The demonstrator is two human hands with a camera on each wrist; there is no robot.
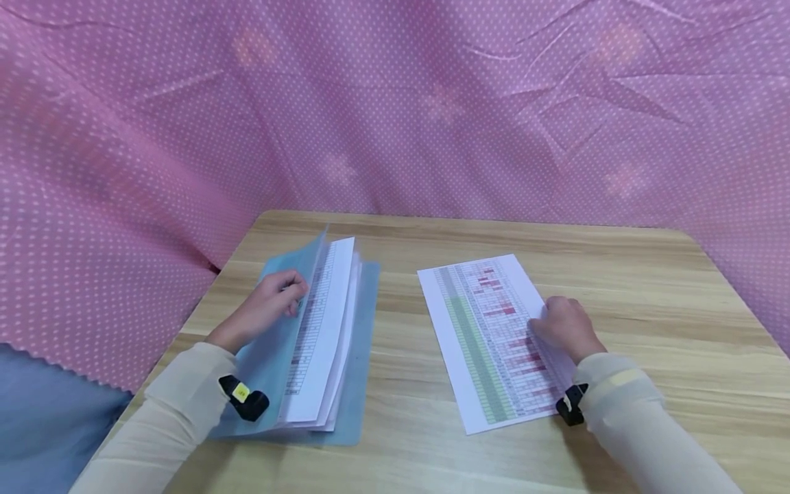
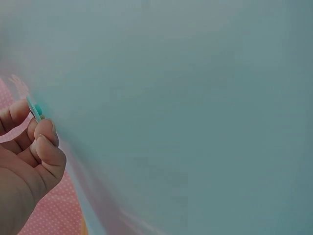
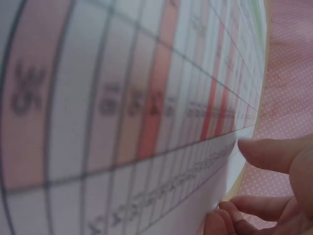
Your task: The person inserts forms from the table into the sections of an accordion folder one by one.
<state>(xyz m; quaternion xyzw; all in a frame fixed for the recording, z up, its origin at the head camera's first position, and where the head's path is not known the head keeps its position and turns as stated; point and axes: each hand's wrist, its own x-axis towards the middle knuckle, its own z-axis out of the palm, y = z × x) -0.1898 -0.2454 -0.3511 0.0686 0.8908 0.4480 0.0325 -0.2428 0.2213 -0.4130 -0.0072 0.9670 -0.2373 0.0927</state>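
Note:
A light-blue translucent plastic document folder (image 1: 367, 343) lies on the left of the table, its cover tilted up. My left hand (image 1: 267, 307) pinches the edge of that cover. In the left wrist view, its fingertips hold the cover beside a small green snap button (image 2: 38, 108). Several printed sheets (image 1: 330, 329) stand slightly fanned inside the folder. To the right, a printed table sheet (image 1: 457, 370) with green and red cells lies apart from the folder. My right hand (image 1: 566, 328) pinches its right edge, with the thumb (image 3: 264, 152) on the printed face and the other fingers curled at the edge.
The wooden table (image 1: 398, 384) has rounded far corners. A pink dotted cloth (image 1: 395, 116) hangs behind it and along its sides. Blue fabric (image 1: 43, 425) shows at the lower left. Each wrist carries a small black camera (image 1: 249, 401).

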